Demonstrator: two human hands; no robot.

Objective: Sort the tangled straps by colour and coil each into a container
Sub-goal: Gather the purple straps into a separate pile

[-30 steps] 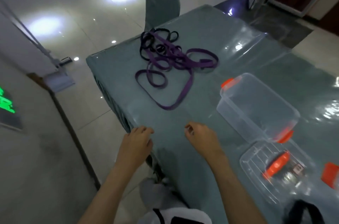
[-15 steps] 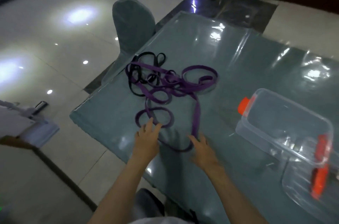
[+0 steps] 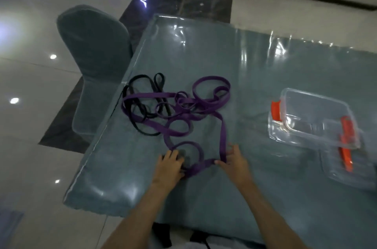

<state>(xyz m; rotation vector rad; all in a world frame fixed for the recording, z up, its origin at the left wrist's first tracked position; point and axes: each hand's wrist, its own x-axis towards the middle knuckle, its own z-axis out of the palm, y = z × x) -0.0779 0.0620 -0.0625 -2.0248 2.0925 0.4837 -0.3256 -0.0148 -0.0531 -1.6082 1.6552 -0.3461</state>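
- We cannot make out the ends of the purple strap [image 3: 184,115]: its loops cross each other, and the black strap [image 3: 140,106] runs under them on the left side of the tangle.
- The second clear container [image 3: 346,169] at the right edge is blurred, partly tucked behind the first clear container [image 3: 314,118], and we cannot tell its full outline.
- Our forearms enter from the bottom; below the table edge, dark shapes are too dim for us to name.
- Both straps lie on the table [image 3: 255,69], near its left edge, under a glossy clear cover that throws glare across the far side.
- A covered chair [image 3: 93,49] stands just beside the table's left edge, behind the black strap.
- The clear containers with orange clips sit to the right, well apart from the tangle; nothing lies between them and the straps.
- The tangle stretches mostly left to right, black to the left, purple to the right and toward us, with one long purple run coming down to our hands.
- Our left hand [image 3: 170,167] rests on the nearest purple loop, fingers bent over it; we cannot tell whether they pinch it.
- Our right hand [image 3: 234,162] has fingers spread, thumb and forefinger touching the strap's near bend; a firm grip is not visible.
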